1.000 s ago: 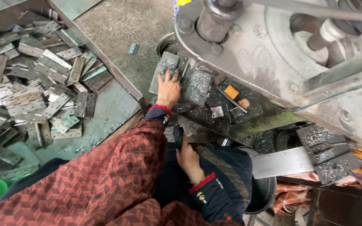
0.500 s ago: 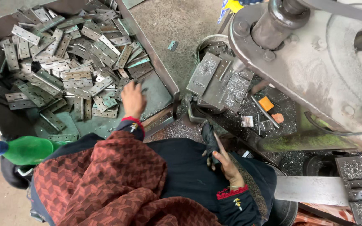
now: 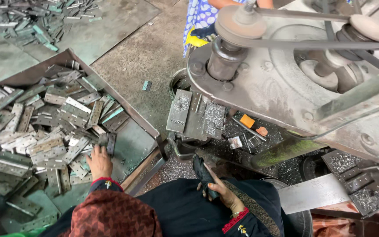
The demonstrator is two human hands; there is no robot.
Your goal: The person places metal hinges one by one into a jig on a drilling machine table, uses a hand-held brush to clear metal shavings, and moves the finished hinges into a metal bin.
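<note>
Left hand [image 3: 98,161] open, flat on grey punched plates [image 3: 44,145] near tray [image 3: 142,124] right edge; right hand [image 3: 223,193] gripping dark handle [image 3: 204,175]

Shallow metal tray [image 3: 133,115] heaped with flat hinge plates [image 3: 44,131], on concrete floor [image 3: 141,57].

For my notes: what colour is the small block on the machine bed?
Orange block, clearest in the head view.
</note>
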